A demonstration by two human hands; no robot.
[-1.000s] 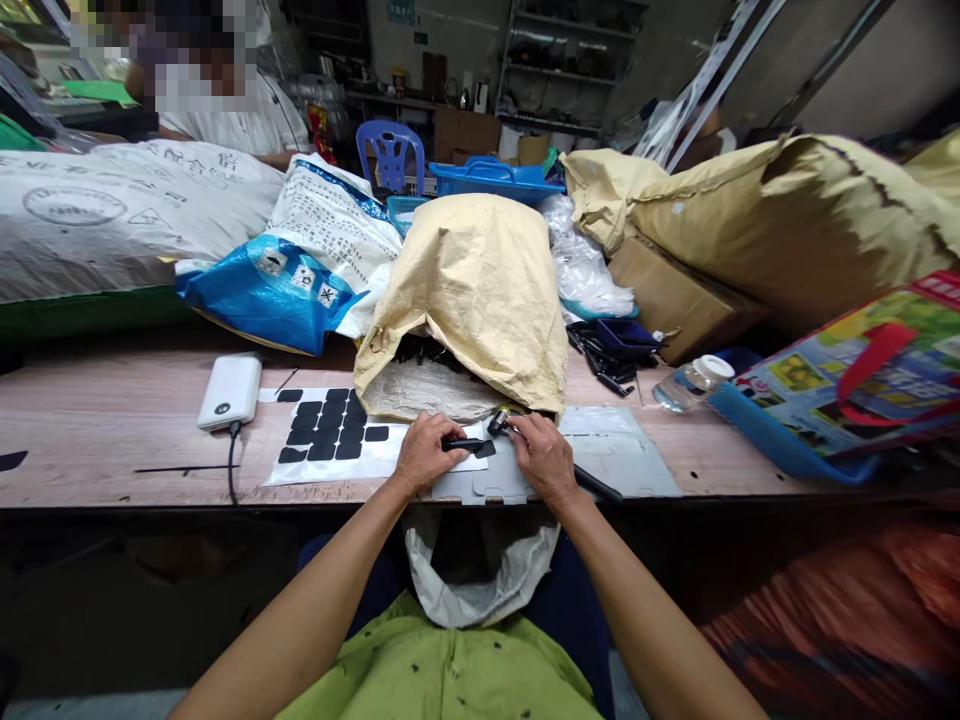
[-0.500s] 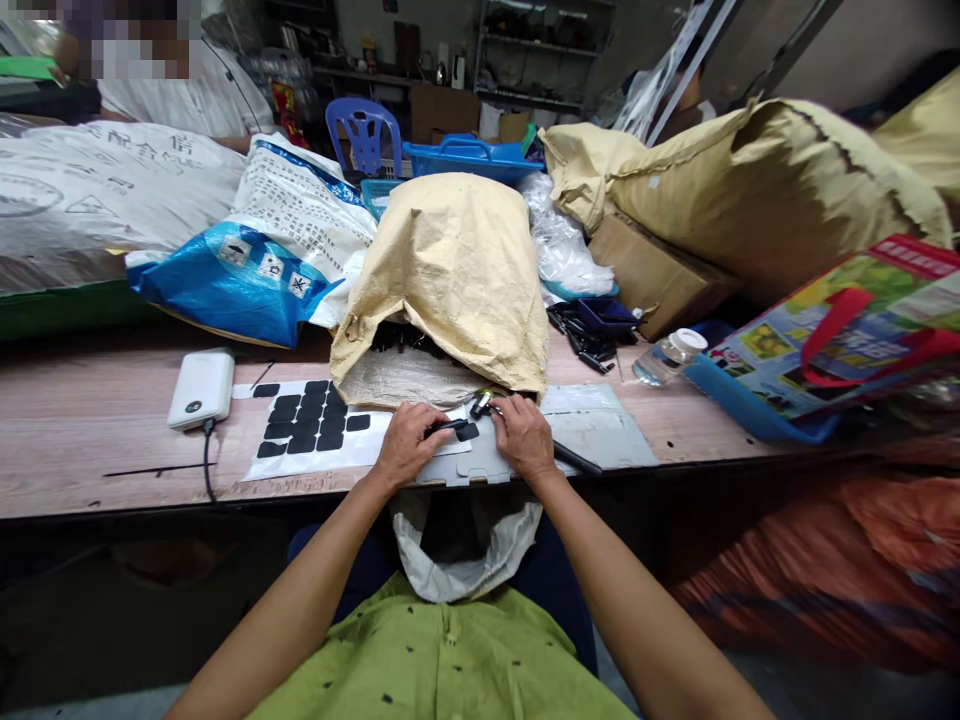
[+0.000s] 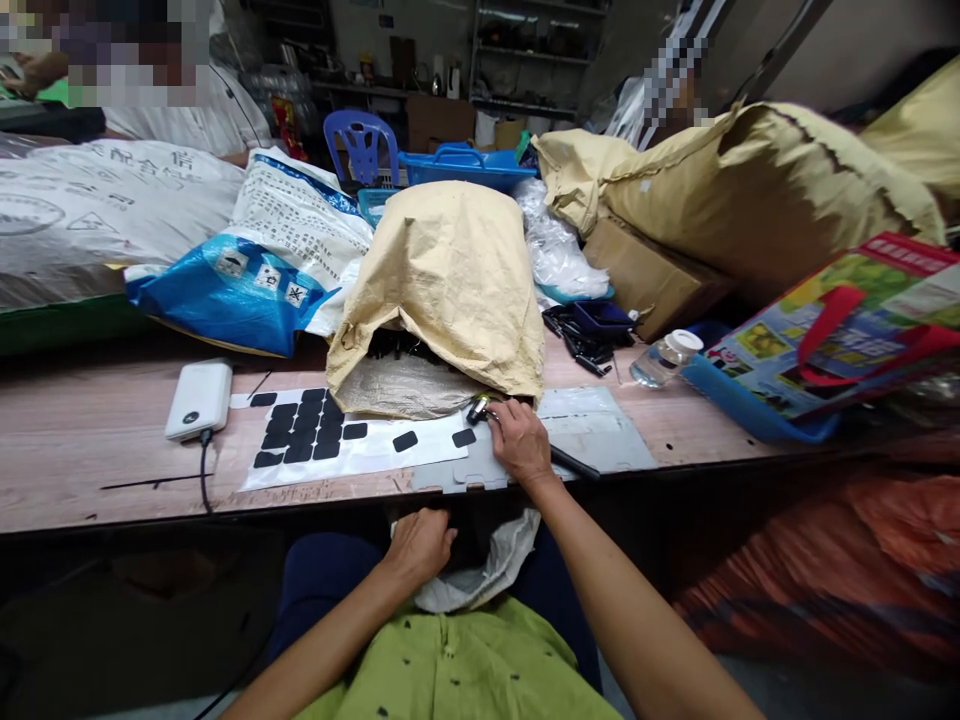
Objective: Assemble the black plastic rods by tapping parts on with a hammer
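My right hand [image 3: 520,440] is closed around a hammer lying on the grey board [image 3: 600,425]. The metal hammer head [image 3: 478,408] shows left of the fingers, and its black handle [image 3: 574,461] sticks out to the right. My left hand [image 3: 420,545] is below the table edge, at the mouth of a whitish bag [image 3: 491,570] on my lap. Its fingers point down out of sight, so whether they hold anything is hidden. Left of the hammer, a white sheet [image 3: 375,455] carries several black rounded stickers [image 3: 302,430].
A tan sack [image 3: 457,260] with dark contents opens toward me. A white power bank [image 3: 199,400] with a cable stands left. To the right are black parts [image 3: 585,345], a clear bottle [image 3: 666,360] and a blue basket [image 3: 765,405]. A person [image 3: 180,110] is at the far left.
My left hand has moved from the board down to the lap bag; the black piece it held is out of sight. Another sticker on the sheet is uncovered. My right hand stays on the hammer.
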